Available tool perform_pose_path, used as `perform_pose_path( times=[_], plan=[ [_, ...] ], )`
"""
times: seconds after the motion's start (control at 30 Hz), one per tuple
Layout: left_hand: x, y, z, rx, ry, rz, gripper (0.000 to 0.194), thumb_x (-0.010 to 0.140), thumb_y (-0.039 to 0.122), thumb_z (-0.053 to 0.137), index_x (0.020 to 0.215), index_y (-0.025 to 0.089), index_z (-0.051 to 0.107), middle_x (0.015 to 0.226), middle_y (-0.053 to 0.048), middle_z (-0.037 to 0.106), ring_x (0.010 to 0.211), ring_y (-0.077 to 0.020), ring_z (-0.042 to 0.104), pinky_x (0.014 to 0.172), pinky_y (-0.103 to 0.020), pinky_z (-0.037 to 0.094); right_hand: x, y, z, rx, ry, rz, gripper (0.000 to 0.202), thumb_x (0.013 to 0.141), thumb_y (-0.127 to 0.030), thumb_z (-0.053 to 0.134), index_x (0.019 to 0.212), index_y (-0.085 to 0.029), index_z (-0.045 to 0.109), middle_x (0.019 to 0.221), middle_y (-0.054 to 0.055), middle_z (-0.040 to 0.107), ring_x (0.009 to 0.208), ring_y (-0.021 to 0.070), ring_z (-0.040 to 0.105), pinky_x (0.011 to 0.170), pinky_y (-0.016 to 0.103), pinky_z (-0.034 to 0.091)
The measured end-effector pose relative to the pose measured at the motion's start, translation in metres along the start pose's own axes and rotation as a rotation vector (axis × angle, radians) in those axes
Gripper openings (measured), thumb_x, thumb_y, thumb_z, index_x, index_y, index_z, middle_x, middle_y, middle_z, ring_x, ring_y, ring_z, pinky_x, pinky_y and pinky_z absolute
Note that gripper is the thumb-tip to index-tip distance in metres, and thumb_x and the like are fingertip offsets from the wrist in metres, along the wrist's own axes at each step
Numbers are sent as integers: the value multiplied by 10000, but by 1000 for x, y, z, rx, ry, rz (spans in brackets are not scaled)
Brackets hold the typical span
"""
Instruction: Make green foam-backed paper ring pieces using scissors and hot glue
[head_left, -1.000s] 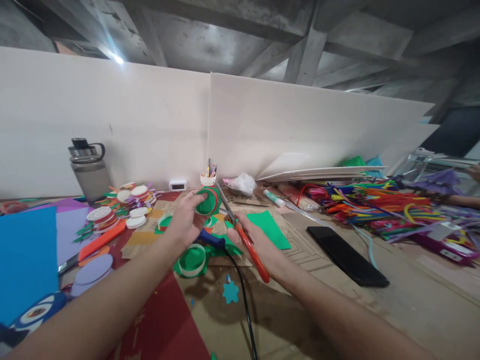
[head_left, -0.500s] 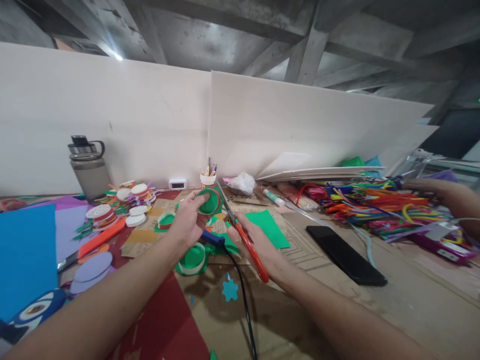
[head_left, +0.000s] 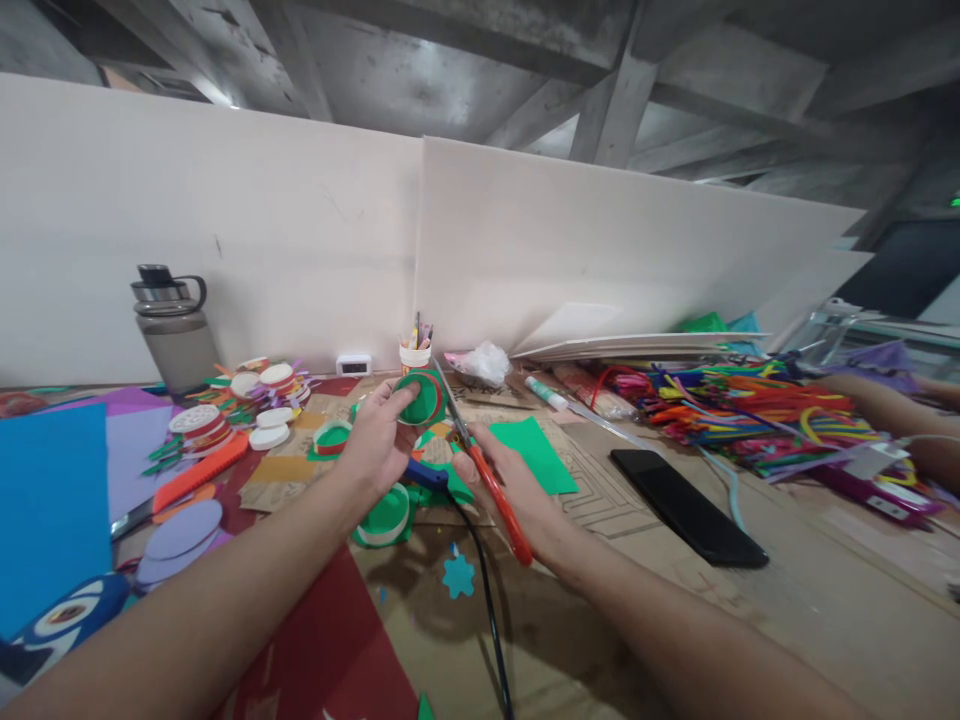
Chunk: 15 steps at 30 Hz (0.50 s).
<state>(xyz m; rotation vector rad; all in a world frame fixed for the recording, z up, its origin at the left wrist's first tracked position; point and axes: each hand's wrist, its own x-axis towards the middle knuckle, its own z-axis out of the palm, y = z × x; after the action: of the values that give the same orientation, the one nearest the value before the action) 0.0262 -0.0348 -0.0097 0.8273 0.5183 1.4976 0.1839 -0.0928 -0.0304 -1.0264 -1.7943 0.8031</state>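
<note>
Between the thumb and fingers of my left hand (head_left: 381,430) is a round green paper piece with a red rim (head_left: 421,398), held up above the table. My right hand (head_left: 517,490) is closed around red-handled scissors (head_left: 491,475), whose blades point up and away, close to the right edge of the round piece. Under my hands lie a green disc with a white ring (head_left: 384,515), another ringed green piece (head_left: 331,437) and a blue glue gun (head_left: 426,474) with a black cord. A green paper sheet (head_left: 534,455) lies just beyond my right hand.
A black phone (head_left: 686,507) lies to the right, before a heap of colourful pipe cleaners (head_left: 750,410). Another person's arm (head_left: 892,410) reaches in there. At left are a bottle (head_left: 174,330), an orange cutter (head_left: 201,470) and purple discs (head_left: 180,530). White boards (head_left: 600,240) stand behind.
My hands keep nearly the same pose with the round piece and scissors. The other person's arm at the right has shifted, its hand pulling away from the pipe cleaners. The view has moved slightly.
</note>
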Motion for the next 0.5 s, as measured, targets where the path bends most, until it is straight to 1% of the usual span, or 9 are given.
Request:
perform_pose_path(
  times=[0.17,0.27,0.43,0.5],
  plan=[
    [-1,1,1,8,12,5,184,694,171,751,838,163,637,795,8,690,646,-98,626,639,-236,527,1,-1,1,5,7,5,430,899,-486,543,1228,-209,563,818,1,612,697,145,504,661,268,434],
    [-2,1,2,15,14,14,180,694,164,747,835,160,636,780,9,683,639,-99,620,616,-231,521,1,0,2,16,27,3,446,899,-490,537,1244,-208,568,832,9,620,705,147,516,650,263,435],
    [-3,2,3,42,23,7,206,676,190,772,820,165,627,773,12,680,632,-105,620,608,-241,524,2,5,4,43,41,-4,421,881,-528,551,1152,-211,614,793,6,608,671,146,515,583,247,420],
    [-3,3,4,35,23,5,207,673,192,776,810,165,624,757,19,674,618,-97,617,604,-232,520,2,7,4,37,34,-29,406,889,-526,540,1133,-211,617,767,3,599,657,148,515,568,247,419]
  ],
)
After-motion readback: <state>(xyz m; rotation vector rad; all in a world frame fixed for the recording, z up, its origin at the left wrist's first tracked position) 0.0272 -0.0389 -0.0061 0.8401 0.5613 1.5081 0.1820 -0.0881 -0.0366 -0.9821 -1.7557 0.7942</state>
